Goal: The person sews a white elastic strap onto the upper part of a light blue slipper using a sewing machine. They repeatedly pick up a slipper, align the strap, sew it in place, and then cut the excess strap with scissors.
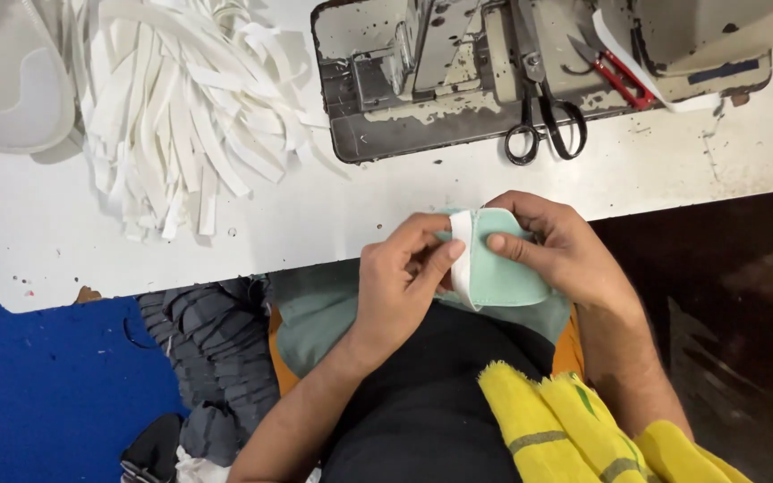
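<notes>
Both hands hold a small pale green fabric piece [505, 273] over my lap, just below the white table's front edge. A white strip [462, 255] runs down the fabric's left edge. My left hand [400, 282] pinches that strip with thumb and fingers. My right hand [558, 250] grips the fabric from the right, its thumb pressed on the green face. More pale green cloth [315, 313] lies on my lap beneath the hands.
A worn sewing machine bed [422, 112] sits at the back of the white table [315, 224], with black scissors [543, 121] and red snips [619, 76] on it. A heap of white strips [190, 98] lies at the left. Yellow cloth [574, 429] drapes over my right leg.
</notes>
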